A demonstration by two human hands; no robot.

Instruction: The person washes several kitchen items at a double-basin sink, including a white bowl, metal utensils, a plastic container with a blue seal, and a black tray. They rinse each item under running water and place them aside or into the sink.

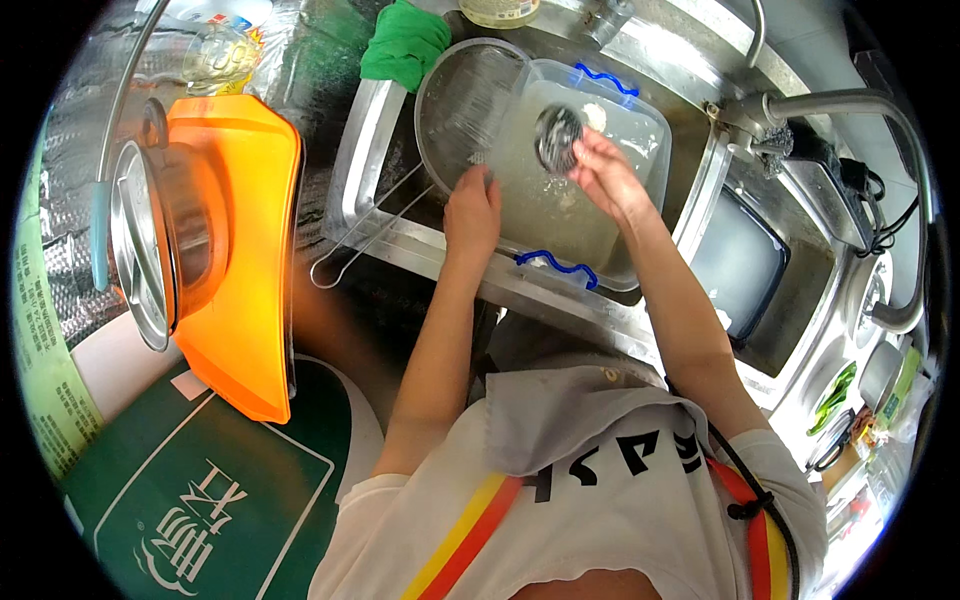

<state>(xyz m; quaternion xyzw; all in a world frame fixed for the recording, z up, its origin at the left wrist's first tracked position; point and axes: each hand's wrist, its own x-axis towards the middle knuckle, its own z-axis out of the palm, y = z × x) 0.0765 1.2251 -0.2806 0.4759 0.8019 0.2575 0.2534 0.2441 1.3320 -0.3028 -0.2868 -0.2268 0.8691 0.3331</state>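
Observation:
My right hand (609,171) holds a dark round disc (558,139) with pale streaks, blurred, too unclear to name more closely. It is above a clear plastic tub (654,180) with cloudy water and blue wavy handles, standing in the steel sink. A whitish lump (595,117) shows beyond the disc. At the tub's left side, my left hand (472,214) grips the near rim of a large round wire-mesh strainer (469,101); its fingertips are partly hidden. The strainer's looped wire handle (360,251) reaches over the sink's front edge (420,246).
A green cloth (405,43) hangs over the sink's back left corner. Leftward stand an orange board (251,300) and a lidded metal pot (187,225). The faucet (832,103) arches at right, over a second basin (806,300) holding a dark-rimmed tray (739,259).

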